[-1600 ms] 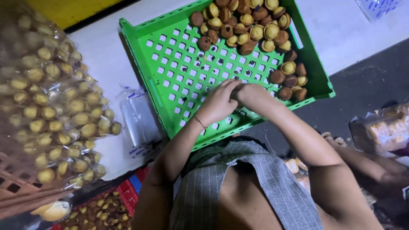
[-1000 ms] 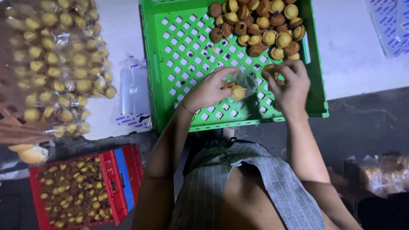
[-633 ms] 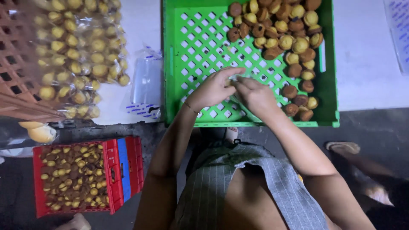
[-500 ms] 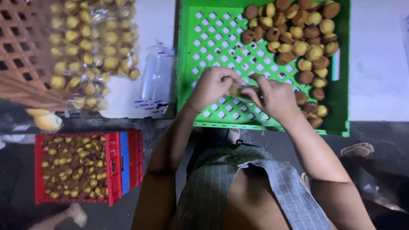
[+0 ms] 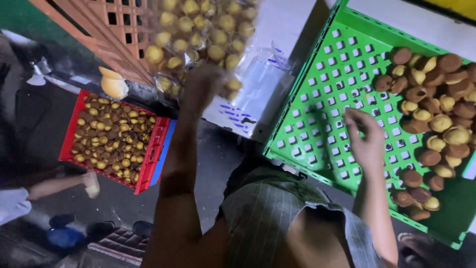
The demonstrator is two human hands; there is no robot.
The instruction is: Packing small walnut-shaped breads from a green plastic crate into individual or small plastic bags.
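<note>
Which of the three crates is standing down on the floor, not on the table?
The red crate, low at the left, full of small cakes. The green crate and orange crate are on the table.

Person, lower centre of frame: grey sleeveless top (image 5: pixel 277 218) with thin pale stripes; both arms bare.

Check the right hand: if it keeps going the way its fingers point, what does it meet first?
Probably the heap of small round brown and yellow cakes in the green perforated plastic crate; the right hand points up across its bare floor. Depth unclear.
</note>
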